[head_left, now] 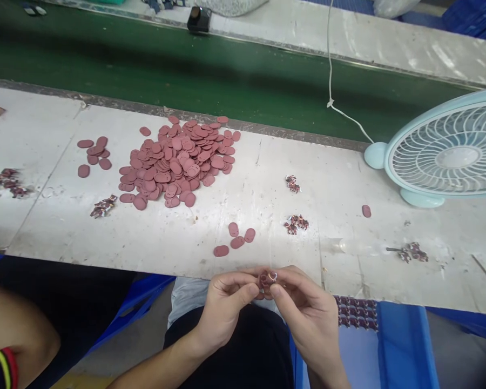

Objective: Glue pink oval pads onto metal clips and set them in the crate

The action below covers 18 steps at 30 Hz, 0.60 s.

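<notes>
While the left hand (227, 310) pinches a small dark-red piece (268, 278) between thumb and fingertips, the right hand (308, 316) closes narrowly on its other side — right at the near edge of the desk (263, 189). It looks light, perhaps slightly rubbery and easy to drop, so its rim seems the best hold — heaped red ovals (177, 162) lie towards the far edge.

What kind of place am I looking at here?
Probably a small-parts assembly line in a workshop or factory: a big pile of reddish oval discs on a long worktable, a green belt-like strip behind it, and rows of small pieces in a blue bin.
</notes>
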Motion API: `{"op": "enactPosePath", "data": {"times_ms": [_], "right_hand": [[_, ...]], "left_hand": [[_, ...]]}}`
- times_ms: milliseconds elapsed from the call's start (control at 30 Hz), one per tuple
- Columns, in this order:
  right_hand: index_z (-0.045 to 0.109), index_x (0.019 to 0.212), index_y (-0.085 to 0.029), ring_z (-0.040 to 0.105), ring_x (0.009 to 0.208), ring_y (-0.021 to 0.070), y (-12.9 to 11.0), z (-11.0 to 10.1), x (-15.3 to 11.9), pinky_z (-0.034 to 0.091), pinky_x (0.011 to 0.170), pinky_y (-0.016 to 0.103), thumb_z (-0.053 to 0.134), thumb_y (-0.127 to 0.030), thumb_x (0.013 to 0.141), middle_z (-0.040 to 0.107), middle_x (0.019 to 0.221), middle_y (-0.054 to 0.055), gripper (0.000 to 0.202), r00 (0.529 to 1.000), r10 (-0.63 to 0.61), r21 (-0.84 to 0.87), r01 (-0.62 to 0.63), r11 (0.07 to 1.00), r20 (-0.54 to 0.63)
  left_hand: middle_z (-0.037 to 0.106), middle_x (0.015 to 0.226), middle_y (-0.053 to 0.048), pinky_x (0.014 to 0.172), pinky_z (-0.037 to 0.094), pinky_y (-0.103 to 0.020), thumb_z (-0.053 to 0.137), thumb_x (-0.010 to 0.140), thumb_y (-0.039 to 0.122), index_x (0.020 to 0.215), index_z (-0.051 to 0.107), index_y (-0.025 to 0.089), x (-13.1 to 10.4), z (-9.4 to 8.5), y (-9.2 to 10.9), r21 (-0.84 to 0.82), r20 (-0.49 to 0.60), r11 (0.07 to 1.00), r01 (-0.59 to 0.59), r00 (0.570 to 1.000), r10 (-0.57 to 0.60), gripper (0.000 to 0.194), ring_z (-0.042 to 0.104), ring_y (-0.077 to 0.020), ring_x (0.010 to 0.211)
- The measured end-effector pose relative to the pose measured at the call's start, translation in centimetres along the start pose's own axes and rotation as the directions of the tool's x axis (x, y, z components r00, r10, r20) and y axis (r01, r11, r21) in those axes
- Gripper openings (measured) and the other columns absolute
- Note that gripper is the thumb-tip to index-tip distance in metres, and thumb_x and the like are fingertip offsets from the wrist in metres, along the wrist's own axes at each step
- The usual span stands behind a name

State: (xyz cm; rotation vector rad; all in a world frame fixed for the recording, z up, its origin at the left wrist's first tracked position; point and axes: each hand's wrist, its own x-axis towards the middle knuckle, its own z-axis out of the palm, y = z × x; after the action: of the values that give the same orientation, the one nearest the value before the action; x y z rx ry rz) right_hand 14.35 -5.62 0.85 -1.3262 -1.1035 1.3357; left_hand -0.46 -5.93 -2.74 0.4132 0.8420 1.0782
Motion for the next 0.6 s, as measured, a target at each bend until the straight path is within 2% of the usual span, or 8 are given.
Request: {"op": "enactPosePath", "data": {"times_ms": [100,167,200,233,300,367,467,600], "right_hand": [[0.075,0.108,-0.03,0.071,0.085,0.0147,0.9,-1.1,-0.7,0.061,0.075,0.024,0.068,-0.019,0.096,0.073,0.099,0.002,0.017,1.0,0.012,0.098,-0.01,0.995,-0.022],[0.074,0.108,-0.028,0.071,0.083,0.0144,1.9,-2.6,-1.5,0.061,0.075,0.025,0.069,-0.019,0.095,0.073,0.098,0.002,0.017,0.997,0.025,0.164,-0.013,0.986,-0.073],[0.074,0.107,-0.027,0.07,0.083,0.0147,2.5,-3.5,-2.0,0.061,0.075,0.025,0.069,-0.018,0.095,0.073,0.098,0.003,0.016,0.993,0.035,0.18,-0.014,0.984,-0.112],[0.074,0.107,-0.026,0.07,0.084,0.0152,3.2,-4.6,-2.7,0.061,0.075,0.026,0.07,-0.018,0.094,0.073,0.098,0.003,0.015,0.987,0.046,0.182,-0.017,0.983,-0.157],[0.074,0.105,-0.025,0.071,0.086,0.0159,4.6,-6.9,-4.1,0.061,0.077,0.026,0.073,-0.019,0.092,0.074,0.098,0.004,0.015,0.962,0.079,0.161,-0.037,0.986,-0.262],[0.074,0.104,-0.025,0.072,0.086,0.0165,6.0,-9.4,-5.9,0.062,0.078,0.026,0.076,-0.021,0.089,0.075,0.097,0.004,0.015,0.919,0.121,0.124,-0.079,0.989,-0.376],[0.073,0.102,-0.024,0.074,0.083,0.018,8.5,-12.6,-9.2,0.063,0.078,0.028,0.08,-0.031,0.086,0.077,0.093,0.004,0.019,0.818,0.179,0.005,-0.211,0.977,-0.546],[0.07,0.1,-0.02,0.077,0.085,0.024,12.8,-15.0,-13.8,0.063,0.081,0.036,0.075,-0.045,0.086,0.079,0.093,0.009,0.029,0.707,0.267,-0.104,-0.434,0.895,-0.655]], "left_hand": [[0.075,0.126,-0.011,0.08,0.064,-0.034,0.077,0.086,0.026,0.103,0.081,0.025,-0.6,-1.6,0.7,0.23,0.043,0.968,-0.1,0.995,0.092,0.017,0.075,-0.0265,0.102],[0.075,0.125,-0.009,0.079,0.064,-0.035,0.077,0.085,0.021,0.109,0.079,0.027,-0.7,-3.1,2.2,0.511,0.08,0.818,-0.263,0.962,0.26,0.025,0.076,-0.0258,0.1],[0.076,0.121,-0.008,0.081,0.063,-0.036,0.077,0.085,0.018,0.11,0.078,0.028,-0.5,-3.7,3.1,0.669,0.118,0.661,-0.341,0.926,0.358,0.027,0.075,-0.025,0.099],[0.076,0.118,-0.007,0.086,0.062,-0.037,0.077,0.084,0.017,0.11,0.078,0.028,-0.2,-4.4,4.1,0.803,0.171,0.452,-0.387,0.878,0.447,0.028,0.074,-0.025,0.101],[0.076,0.115,-0.007,0.096,0.057,-0.041,0.077,0.085,0.02,0.11,0.076,0.026,0.8,-5.3,6.0,0.935,0.271,0.063,-0.348,0.819,0.505,0.026,0.07,-0.0259,0.107],[0.075,0.115,-0.006,0.099,0.053,-0.043,0.073,0.089,0.03,0.11,0.074,0.026,1.9,-5.7,7.3,0.957,0.289,-0.141,-0.252,0.858,0.425,0.022,0.068,-0.0265,0.108],[0.076,0.11,-0.004,0.09,0.054,-0.04,0.067,0.09,0.044,0.11,0.073,0.028,3.1,-5.5,8.2,0.971,0.165,-0.212,-0.109,0.949,0.27,0.026,0.069,-0.0258,0.099],[0.077,0.09,0.003,0.068,0.052,-0.03,0.075,0.075,0.055,0.101,0.075,0.029,4.0,-4.1,8.7,0.98,-0.064,-0.171,0.102,0.975,0.212,0.036,0.065,-0.0186,0.071]]}}
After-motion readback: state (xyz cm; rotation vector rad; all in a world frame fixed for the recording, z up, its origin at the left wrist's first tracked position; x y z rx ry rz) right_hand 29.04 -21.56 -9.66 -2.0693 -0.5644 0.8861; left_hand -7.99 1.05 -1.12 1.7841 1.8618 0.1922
